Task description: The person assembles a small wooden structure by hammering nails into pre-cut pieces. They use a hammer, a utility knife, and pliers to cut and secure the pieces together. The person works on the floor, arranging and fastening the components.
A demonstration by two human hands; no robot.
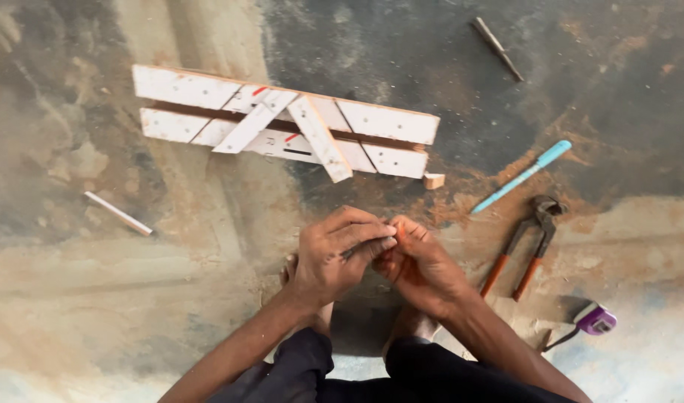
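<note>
My left hand [334,257] and my right hand [420,265] meet in front of me, fingertips pinched together over something small and dark, perhaps a nail [353,252]; what it is stays unclear. Both hands hover low over a dusty concrete floor [96,283]. Beyond them lies a white painted wooden frame [282,123] made of two long slats with two short cross pieces laid diagonally. A small wood offcut [433,180] sits by the frame's right end. My bare feet and dark trousers show below the hands.
Pincers with orange handles [525,246] lie to the right, a light blue pen [522,176] above them. A purple tape measure [594,319] rests lower right. A metal rod [497,48] lies at the top, a thin white stick [118,213] at the left.
</note>
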